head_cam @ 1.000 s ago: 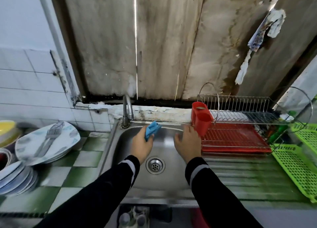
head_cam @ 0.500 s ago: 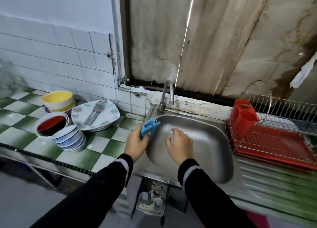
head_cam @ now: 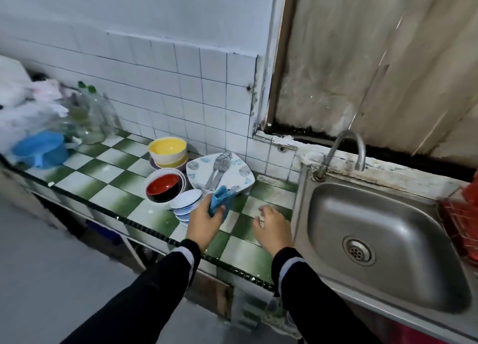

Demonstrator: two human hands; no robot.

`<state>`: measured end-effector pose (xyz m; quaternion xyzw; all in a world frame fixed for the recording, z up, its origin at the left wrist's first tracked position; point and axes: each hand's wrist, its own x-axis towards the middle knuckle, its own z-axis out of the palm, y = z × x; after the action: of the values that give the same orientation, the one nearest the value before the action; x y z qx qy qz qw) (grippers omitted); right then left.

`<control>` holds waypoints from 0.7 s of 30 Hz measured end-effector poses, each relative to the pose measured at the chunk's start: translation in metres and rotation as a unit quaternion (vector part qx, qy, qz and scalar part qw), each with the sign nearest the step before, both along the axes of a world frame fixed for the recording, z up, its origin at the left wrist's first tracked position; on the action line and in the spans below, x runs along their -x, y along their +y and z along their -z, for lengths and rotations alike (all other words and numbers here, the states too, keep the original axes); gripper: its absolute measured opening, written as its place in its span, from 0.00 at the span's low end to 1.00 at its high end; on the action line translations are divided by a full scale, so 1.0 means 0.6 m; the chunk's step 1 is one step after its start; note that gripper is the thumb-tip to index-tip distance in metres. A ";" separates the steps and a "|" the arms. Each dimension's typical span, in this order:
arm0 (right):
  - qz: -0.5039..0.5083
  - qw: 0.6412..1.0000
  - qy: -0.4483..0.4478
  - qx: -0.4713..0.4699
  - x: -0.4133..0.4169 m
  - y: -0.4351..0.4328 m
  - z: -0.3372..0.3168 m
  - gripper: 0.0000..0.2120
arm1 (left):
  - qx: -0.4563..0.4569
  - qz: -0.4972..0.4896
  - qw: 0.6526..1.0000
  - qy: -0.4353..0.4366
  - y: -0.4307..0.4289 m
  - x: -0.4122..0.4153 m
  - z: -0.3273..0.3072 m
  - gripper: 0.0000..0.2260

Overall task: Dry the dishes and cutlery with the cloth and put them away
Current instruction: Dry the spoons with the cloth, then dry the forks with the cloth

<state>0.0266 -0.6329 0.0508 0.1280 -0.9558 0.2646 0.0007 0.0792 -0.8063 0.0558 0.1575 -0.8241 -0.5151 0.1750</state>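
Worn home kitchen: steel sink (head_cam: 388, 214) and tap (head_cam: 361, 157) at 3 o'clock; stacked bowls (head_cam: 166, 147) and plates (head_cam: 232, 173) on a green-checked tiled counter (head_cam: 103, 193) at 10 o'clock, below white wall tiles (head_cam: 181, 85).

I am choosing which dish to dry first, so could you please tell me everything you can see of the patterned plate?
The plate is white and squarish with rounded corners, printed with pale grey-blue leaf-like motifs; its material is unclear. It sits on the counter by the tiled wall, left of the sink. Metal forks lie on it, tines toward the wall. The cloth in the left hand overlaps its near edge; contact cannot be told. A red bowl stands beside it.
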 end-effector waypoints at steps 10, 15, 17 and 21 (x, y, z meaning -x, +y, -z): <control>0.039 0.995 -0.075 0.060 0.040 -0.166 0.035 0.15 | -0.050 -0.012 0.999 0.014 -0.180 0.025 -0.002 0.09; 0.045 0.991 -0.109 0.064 0.096 -0.222 0.063 0.11 | -0.052 -0.017 0.999 -0.002 -0.235 0.085 0.012 0.06; 0.047 0.989 -0.122 0.068 0.124 -0.242 0.074 0.11 | -0.039 -0.020 0.999 -0.008 -0.256 0.113 0.014 0.04; 0.066 0.981 -0.167 0.072 0.182 -0.279 0.089 0.17 | -0.032 0.001 0.999 -0.019 -0.294 0.169 0.019 0.08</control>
<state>-0.0826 -0.8003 -0.0029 0.0182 -0.9274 0.3494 -0.1324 -0.0222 -0.9828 0.0442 0.1720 -0.8103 -0.5386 0.1540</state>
